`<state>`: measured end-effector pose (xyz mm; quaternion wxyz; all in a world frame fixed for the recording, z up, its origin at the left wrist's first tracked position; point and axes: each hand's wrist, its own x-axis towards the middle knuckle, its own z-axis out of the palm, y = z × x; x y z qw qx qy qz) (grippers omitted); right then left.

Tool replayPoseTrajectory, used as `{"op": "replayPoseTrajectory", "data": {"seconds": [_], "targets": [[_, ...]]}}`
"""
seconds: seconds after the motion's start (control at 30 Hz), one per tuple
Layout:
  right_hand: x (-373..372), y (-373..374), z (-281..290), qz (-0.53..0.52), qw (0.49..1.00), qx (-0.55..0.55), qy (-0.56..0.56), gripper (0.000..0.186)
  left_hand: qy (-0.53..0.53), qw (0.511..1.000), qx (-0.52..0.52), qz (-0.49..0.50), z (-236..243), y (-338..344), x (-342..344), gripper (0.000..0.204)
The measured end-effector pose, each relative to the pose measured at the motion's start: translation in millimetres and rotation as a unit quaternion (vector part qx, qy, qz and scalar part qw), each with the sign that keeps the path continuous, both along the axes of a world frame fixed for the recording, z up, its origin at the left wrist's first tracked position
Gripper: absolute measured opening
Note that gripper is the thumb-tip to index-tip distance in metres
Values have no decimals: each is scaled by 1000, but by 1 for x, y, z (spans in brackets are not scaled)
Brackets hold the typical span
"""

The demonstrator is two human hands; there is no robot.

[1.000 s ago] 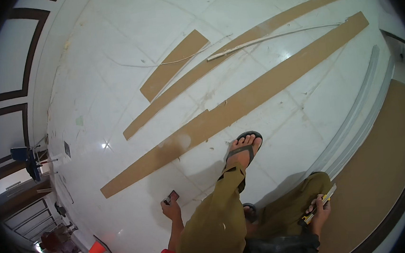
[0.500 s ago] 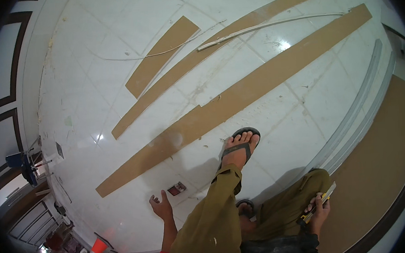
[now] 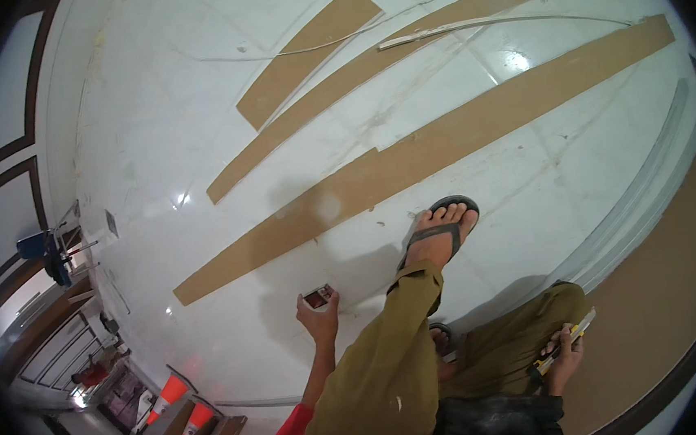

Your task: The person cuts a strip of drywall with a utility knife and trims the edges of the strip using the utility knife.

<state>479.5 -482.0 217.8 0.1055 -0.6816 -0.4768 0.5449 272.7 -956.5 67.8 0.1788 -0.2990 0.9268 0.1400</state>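
Low over the pale tiled floor, my left hand [image 3: 319, 322] closes thumb and fingers around the edges of a small dark red pack [image 3: 317, 297], perhaps a cigarette pack. A utility knife [image 3: 576, 331] with a yellow and black handle rests in my right hand [image 3: 570, 355], its blade bared and pointing up and to the right. That hand is beside my bent knee, above a large brown board [image 3: 649, 308]. Just ahead of my sandalled foot [image 3: 433, 243] lies a long brown board strip [image 3: 440, 135] with a notched edge.
Beyond it lie a narrower brown strip [image 3: 276, 133], a short piece [image 3: 311, 55] and a thin pale strip [image 3: 432, 33]. Grey metal channels [image 3: 620, 200] run along the right. Orange cones [image 3: 171, 390] stand at lower left, with a dark blue chair [image 3: 50, 253] farther up.
My left hand has moved from beside the pack onto it and taken hold of it. The whole view has shifted a little. My right hand keeps the utility knife.
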Motion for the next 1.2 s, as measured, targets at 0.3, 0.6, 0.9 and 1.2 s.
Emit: {"op": "replayPoseTrajectory", "data": {"seconds": [0.3,0.6,0.9,1.2], "targets": [[-17,-7,3,-12,1000,-6,9,18,111,991,10,-75,-13,-7,-44,93],[-15,0,4,4,1000,-11,2,18,218,805,296,-466,-18,244,-252,45],[-18,3,0,16,1000,-5,7,18,138,811,298,-484,-55,280,-287,25],[-21,3,3,18,1000,2,-12,18,128,778,366,-495,-51,251,-300,14]]}}
